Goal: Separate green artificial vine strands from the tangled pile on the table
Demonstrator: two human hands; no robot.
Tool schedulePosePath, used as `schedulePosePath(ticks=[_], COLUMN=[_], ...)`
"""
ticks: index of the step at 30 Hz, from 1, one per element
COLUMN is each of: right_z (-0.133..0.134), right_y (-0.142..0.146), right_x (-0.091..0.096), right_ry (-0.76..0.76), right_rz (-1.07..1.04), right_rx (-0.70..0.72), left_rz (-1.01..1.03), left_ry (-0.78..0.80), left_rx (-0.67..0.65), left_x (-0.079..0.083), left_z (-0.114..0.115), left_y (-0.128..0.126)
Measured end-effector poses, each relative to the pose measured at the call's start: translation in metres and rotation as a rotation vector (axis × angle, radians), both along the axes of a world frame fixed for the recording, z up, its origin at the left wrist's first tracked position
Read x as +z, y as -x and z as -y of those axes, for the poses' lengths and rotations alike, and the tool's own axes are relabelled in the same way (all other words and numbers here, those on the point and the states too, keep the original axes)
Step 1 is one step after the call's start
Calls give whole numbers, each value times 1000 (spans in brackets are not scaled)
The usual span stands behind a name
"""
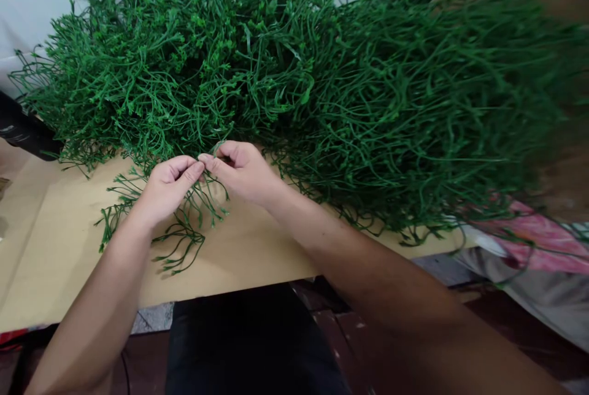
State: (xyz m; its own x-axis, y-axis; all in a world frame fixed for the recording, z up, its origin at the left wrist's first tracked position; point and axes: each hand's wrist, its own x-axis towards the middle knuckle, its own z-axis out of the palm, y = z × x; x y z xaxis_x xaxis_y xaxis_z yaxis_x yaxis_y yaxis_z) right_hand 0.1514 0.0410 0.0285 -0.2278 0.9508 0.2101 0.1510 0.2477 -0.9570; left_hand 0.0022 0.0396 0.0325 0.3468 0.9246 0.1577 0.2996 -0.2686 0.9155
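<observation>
A green artificial grass sprig [177, 235] with thin drooping strands hangs under my hands onto the cardboard sheet [64, 241]. My left hand [168, 186] is closed in a pinch on the sprig's top. My right hand [242, 169] is also closed, thumb and fingers pinched on the same sprig where the two hands meet. Just behind them lies a big heap of the same green sprigs [285, 76], spreading from the far left to the right edge.
The cardboard sheet's front edge runs across the lower middle, above my dark-clothed lap [251, 346]. A pink patterned cloth [538, 235] lies at the right. A dark object [23, 131] sits at the far left. A white wall stands behind the heap.
</observation>
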Motion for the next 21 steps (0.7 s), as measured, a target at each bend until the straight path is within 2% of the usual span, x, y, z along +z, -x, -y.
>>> schedulePosePath(ticks=[7, 12, 21], right_z=[-10, -11, -13], right_y=[7, 9, 8], right_x=[7, 10, 11], right_ry=[-26, -25, 14], right_rz=[-22, -109, -187], right_rx=[-104, -117, -117], left_rz=[40, 78, 86], left_ry=[-109, -163, -180], left_rx=[67, 123, 79], left_x=[-1, -1, 3], left_z=[-3, -2, -2], left_y=[-4, -8, -10])
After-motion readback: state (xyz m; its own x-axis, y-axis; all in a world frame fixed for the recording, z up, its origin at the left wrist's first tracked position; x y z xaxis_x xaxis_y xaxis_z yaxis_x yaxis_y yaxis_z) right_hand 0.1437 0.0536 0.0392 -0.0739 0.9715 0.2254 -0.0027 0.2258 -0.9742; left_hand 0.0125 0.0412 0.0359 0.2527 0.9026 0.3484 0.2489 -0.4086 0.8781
